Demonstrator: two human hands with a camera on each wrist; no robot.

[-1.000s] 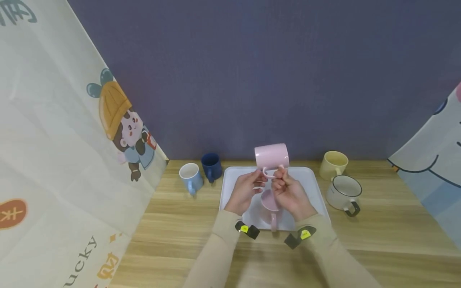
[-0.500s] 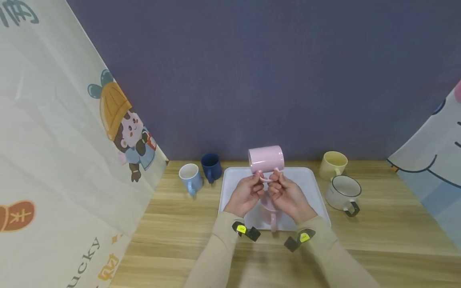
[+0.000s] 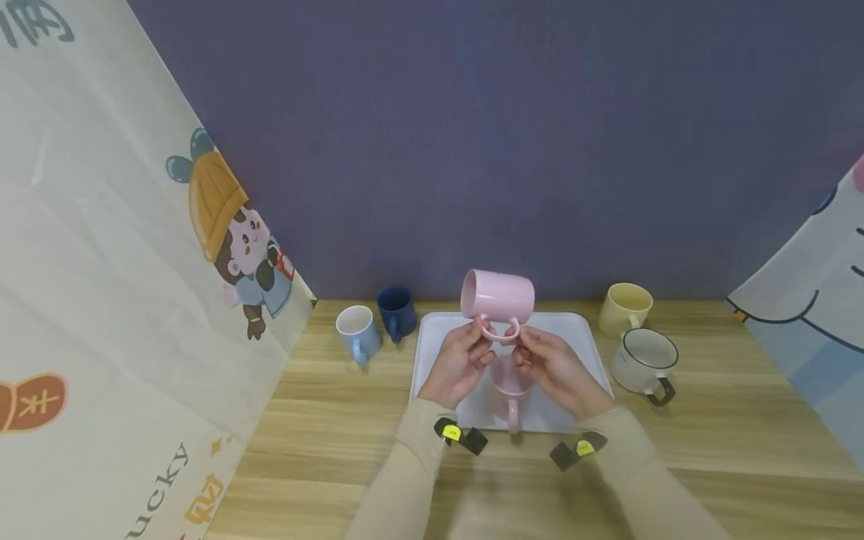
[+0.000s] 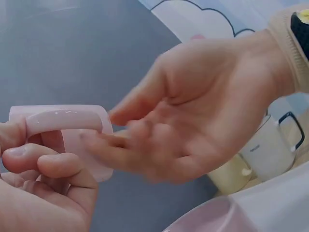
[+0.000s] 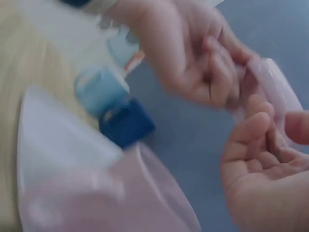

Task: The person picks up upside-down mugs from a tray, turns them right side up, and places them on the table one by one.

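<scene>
A pink mug [image 3: 499, 296] is held on its side above the tray, its mouth facing left and its handle [image 3: 501, 335] toward me. My left hand [image 3: 459, 360] pinches the handle at the end near the rim. My right hand [image 3: 553, 367] is at the handle's other end, near the mug's base. In the left wrist view, the right hand's [image 4: 207, 106] thumb and fingers are spread apart beside the mug [image 4: 89, 164], not closed round it. A second pink mug [image 3: 511, 382] stands upright on the white tray [image 3: 432, 330], partly hidden under the hands.
Left of the tray are a light blue mug [image 3: 358, 334] and a dark blue mug [image 3: 397, 313]. On the right stand a yellow mug [image 3: 624, 309] and a white mug [image 3: 641, 367] with a black rim. A dark wall panel [image 3: 513, 150] rises behind the wooden table [image 3: 324, 465].
The held mug has shifted slightly left and turned, so its mouth shows more. My left hand has taken the handle, while my right hand's grip on it has loosened.
</scene>
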